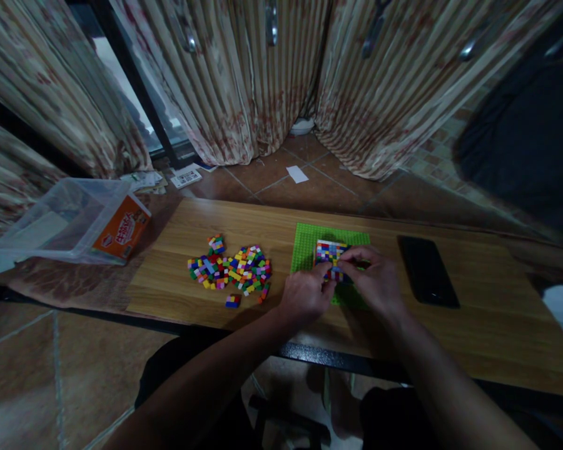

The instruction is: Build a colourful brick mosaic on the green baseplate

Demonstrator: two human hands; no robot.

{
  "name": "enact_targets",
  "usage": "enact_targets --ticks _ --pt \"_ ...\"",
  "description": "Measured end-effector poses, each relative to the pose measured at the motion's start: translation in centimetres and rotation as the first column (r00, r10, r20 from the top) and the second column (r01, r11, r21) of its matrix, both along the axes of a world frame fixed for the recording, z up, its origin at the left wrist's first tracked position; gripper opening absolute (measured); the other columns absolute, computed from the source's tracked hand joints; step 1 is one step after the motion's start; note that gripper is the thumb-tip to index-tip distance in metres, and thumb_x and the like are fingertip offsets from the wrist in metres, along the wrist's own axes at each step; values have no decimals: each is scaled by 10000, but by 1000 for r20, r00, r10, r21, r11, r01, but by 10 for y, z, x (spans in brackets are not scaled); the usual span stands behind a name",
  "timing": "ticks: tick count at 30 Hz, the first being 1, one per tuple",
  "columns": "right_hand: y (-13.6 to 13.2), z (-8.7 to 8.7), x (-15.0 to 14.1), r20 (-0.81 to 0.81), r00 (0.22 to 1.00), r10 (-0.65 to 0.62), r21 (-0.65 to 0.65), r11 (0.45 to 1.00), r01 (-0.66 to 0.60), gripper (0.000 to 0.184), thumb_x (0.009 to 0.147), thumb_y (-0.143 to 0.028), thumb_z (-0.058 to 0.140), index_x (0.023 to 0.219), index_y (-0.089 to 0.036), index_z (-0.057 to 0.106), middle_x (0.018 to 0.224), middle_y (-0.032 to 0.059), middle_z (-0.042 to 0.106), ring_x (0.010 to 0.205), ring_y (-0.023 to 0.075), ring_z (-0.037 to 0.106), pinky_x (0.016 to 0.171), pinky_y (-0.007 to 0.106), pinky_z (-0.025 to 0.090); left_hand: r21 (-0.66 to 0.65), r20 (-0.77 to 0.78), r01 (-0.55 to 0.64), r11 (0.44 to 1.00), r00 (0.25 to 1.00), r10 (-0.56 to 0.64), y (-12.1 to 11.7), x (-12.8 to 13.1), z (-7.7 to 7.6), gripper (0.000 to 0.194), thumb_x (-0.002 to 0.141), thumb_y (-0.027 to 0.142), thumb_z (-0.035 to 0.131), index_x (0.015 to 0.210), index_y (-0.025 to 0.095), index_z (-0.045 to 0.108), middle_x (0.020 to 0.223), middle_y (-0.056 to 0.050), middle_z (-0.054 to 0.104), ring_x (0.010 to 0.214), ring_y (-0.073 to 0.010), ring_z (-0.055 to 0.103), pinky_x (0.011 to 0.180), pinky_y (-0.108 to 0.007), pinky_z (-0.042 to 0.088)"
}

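A block of small multicoloured building bricks (326,250) sits on a green studded baseplate (304,240). My left hand (307,290) is closed at the block's front left, with the index finger on top and the thumb by the near edge. From the right, my right hand (375,278) reaches over the block. Its thumb and forefinger are pinched close to the left fingertip, and whatever is between them is too small to make out. Both hands cover the near and right parts of the block.
Left of the baseplate, a pile of loose bricks (248,270) lies on the wooden table (169,250), with a small joined brick piece (233,301) near it. A black phone (426,270) lies on the right. A clear plastic bin (70,219) stands beyond the table's left end.
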State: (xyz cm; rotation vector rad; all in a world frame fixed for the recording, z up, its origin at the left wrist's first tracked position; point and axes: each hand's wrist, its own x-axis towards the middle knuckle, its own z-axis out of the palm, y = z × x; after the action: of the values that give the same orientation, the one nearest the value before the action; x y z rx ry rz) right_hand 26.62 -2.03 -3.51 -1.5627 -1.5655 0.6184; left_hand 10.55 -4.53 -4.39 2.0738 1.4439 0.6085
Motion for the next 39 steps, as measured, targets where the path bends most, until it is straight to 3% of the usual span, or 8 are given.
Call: enact_targets --ticks 13,25,29,34,39 --pt "3 -1 2 -35 999 11 -21 1000 -12 100 710 -313 691 712 -213 694 789 32 665 731 186 609 702 339 488 19 -91 28 999 995 -26 -3 1 1 426 940 389 440 1322 222 526 823 -38 726 752 -205 689 712 -311 534" --pt "5 3 0 1 1000 8 -37 999 -8 116 683 -309 669 733 -214 711 789 29 694 715 182 622 717 343 499 -24 -214 79 997 973 -82 1 -4 13 429 930 388 464 1314 210 528 875 -65 739 792 -230 699 759 -341 542" --pt "3 0 3 -118 993 -11 -47 999 5 158 708 -358 687 748 -207 707 786 31 703 704 183 635 695 338 507 -1 -194 69 998 979 -68 1 -9 18 390 931 380 466 1273 234 582 892 -50 746 786 -213 696 741 -312 535" --pt "0 1 4 -258 964 -61 -37 998 53 192 735 -388 701 787 -204 698 798 34 719 729 200 661 710 354 529 69 -111 -38 997 993 46 17 -43 35 336 930 313 472 1188 210 660 819 -37 743 708 -167 677 721 -266 514" --pt "-5 4 2 -113 991 -76 25 997 80 143 766 -369 673 788 -230 695 824 23 717 757 204 664 742 356 519 85 -177 -185 979 964 198 47 -111 46 278 844 190 529 1039 162 725 847 -64 746 783 -181 682 762 -259 511"
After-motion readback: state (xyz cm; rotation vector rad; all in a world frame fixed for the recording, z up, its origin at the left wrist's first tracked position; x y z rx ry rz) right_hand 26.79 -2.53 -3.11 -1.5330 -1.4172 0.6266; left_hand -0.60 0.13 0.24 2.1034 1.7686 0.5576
